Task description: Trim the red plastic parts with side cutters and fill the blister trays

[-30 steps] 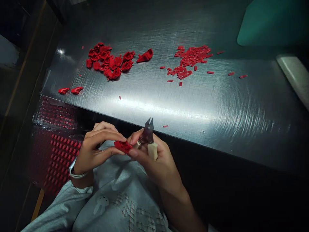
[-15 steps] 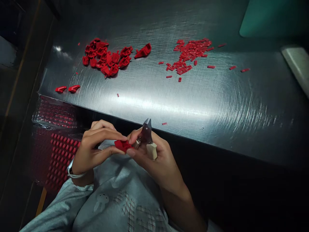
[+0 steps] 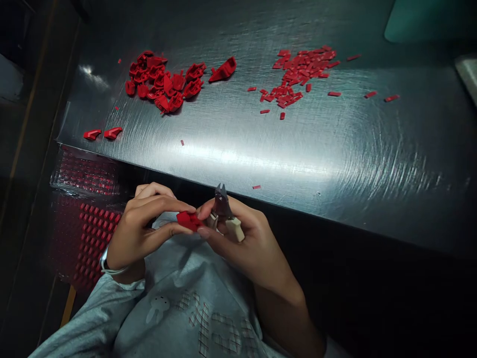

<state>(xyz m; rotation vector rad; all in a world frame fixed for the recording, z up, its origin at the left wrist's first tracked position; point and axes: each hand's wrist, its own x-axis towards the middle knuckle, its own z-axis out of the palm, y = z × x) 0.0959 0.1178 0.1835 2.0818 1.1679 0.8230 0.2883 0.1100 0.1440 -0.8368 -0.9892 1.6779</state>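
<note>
Below the table's front edge, my left hand [image 3: 143,223] pinches a small red plastic part [image 3: 188,221] between thumb and fingers. My right hand [image 3: 242,243] is closed round small cutting pliers [image 3: 222,213] with cream handles, jaws pointing up, and its thumb and a fingertip also touch the red part. Both hands meet over my lap, close to the metal table [image 3: 261,144].
On the table lie a heap of red moulded parts [image 3: 162,82] at the back left, one larger red part [image 3: 223,69], two red parts [image 3: 102,133] near the left edge, and scattered small red offcuts [image 3: 298,74] at the back right. Trays of red parts [image 3: 89,199] stand lower left.
The hands stay together on the red part; the pliers tilted slightly and their jaws look closer. The view shifted a little, so the table contents sit higher in frame.
</note>
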